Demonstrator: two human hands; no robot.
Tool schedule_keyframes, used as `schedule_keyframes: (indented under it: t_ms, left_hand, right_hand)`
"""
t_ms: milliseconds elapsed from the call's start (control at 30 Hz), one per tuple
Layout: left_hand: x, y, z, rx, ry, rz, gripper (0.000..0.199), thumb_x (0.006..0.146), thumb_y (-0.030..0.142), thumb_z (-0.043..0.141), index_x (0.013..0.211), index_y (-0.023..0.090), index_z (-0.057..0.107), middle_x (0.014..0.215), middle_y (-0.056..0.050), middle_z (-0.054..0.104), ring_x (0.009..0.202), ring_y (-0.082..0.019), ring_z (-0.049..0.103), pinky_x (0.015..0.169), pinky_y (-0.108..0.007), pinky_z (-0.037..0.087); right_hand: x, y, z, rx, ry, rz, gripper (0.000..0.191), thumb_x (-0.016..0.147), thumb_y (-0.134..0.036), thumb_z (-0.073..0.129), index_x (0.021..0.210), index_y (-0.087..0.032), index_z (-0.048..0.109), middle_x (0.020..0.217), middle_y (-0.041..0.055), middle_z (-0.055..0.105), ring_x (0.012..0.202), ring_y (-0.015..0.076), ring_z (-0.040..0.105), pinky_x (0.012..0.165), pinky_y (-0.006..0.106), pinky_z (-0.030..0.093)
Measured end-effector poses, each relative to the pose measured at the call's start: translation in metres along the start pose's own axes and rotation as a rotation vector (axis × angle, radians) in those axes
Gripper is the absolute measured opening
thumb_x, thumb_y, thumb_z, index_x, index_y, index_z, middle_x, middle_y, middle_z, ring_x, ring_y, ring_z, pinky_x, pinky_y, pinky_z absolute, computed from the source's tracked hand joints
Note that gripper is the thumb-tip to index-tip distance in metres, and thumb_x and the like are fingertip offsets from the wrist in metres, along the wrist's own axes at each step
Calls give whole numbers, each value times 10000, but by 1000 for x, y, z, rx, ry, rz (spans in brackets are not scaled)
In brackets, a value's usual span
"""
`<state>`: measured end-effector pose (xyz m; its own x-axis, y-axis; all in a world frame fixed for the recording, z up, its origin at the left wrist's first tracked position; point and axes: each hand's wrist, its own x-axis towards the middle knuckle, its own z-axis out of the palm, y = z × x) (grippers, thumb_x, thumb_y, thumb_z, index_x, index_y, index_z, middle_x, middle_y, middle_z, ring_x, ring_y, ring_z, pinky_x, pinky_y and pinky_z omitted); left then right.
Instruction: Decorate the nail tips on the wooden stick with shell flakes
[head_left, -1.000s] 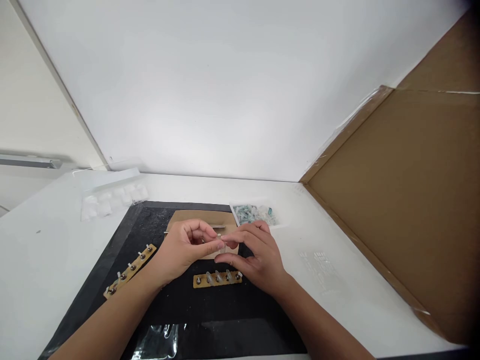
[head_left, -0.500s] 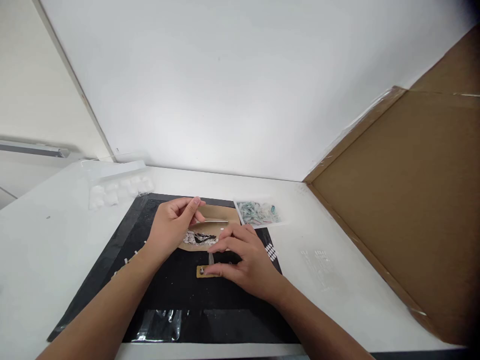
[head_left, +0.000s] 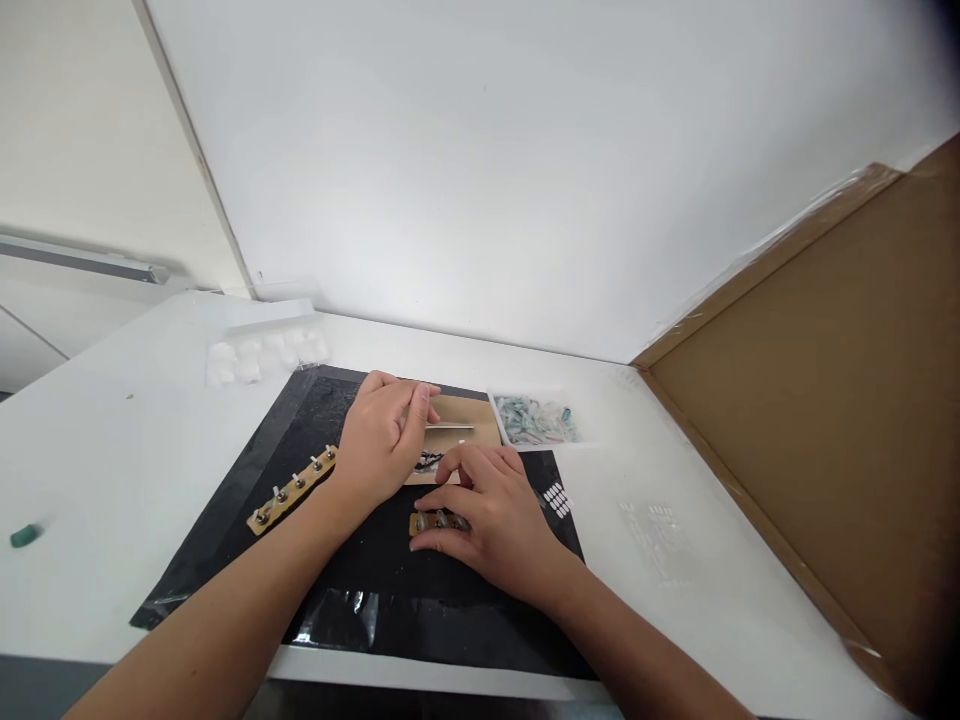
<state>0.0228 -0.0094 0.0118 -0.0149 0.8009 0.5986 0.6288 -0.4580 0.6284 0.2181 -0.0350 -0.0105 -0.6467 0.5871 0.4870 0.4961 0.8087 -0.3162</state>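
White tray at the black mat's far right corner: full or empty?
Not empty: small teal and clear pieces cover most of the white tray. Cannot tell how deep they lie.

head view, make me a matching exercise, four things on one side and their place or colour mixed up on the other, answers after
Things
1. Green object
2. Cardboard panel
3. Right hand
4. Slanting peg strip

Places and colours
A. On the black mat, beside the left forearm
B. Fingers and thumb at the tan strip nearer the middle
C. On the white table, near the picture's left edge
D. Brown, at the picture's right edge

Right pairs: 1-C, 2-D, 3-B, 4-A
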Motion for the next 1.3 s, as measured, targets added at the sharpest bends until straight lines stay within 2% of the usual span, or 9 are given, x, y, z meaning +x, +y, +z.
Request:
schedule_keyframes:
  t_ms: [400, 767, 1000, 1167, 1300]
  left_hand:
    - [-2, 1, 1, 11, 1, 52, 325, 1073, 224, 476, 871, 210, 731, 854, -31, 791, 918, -239, 614, 880, -393, 509]
    - [-3, -1, 3, 35, -22, 55, 315, 1077, 247, 462, 880, 209, 705, 868, -50, 772, 946, -255, 595, 870, -405, 505]
    - [-3, -3, 3, 29, -16, 69, 267, 1069, 234, 480, 922, 198, 700, 874, -58, 772, 933, -256, 582, 858, -405, 503]
    - [-4, -4, 4, 27, -17, 87, 262, 1071, 237, 485, 900, 210, 682, 863, -45, 761, 927, -253, 584, 855, -411, 499]
    - [-4, -4, 5, 25, -10, 88, 251, 1070, 237, 489, 904, 217, 677, 856, -41, 761, 923, -255, 584, 851, -414, 501]
  right_hand:
    - [1, 0, 2, -12, -39, 23, 304, 833, -520, 901, 999, -277, 826, 1016, 28, 682, 937, 201, 661, 872, 395, 373]
    - [0, 0, 4, -27, -69, 30, 314, 820, -527, 907, 980, -270, 825, 988, 15, 659, 914, 193, 643, 846, 385, 359]
    - [0, 2, 1, -17, -69, 1, 502, 772, -681, 858, 1022, -249, 804, 991, 22, 658, 907, 195, 641, 860, 377, 359]
    - [0, 2, -1, -11, -63, -20, 501, 866, -689, 778, 1080, -236, 786, 1003, 46, 686, 940, 216, 658, 858, 389, 376]
    - [-1, 4, -7, 48, -57, -61, 411, 925, -594, 786, 1122, -234, 766, 1039, 53, 712, 963, 219, 665, 863, 388, 430]
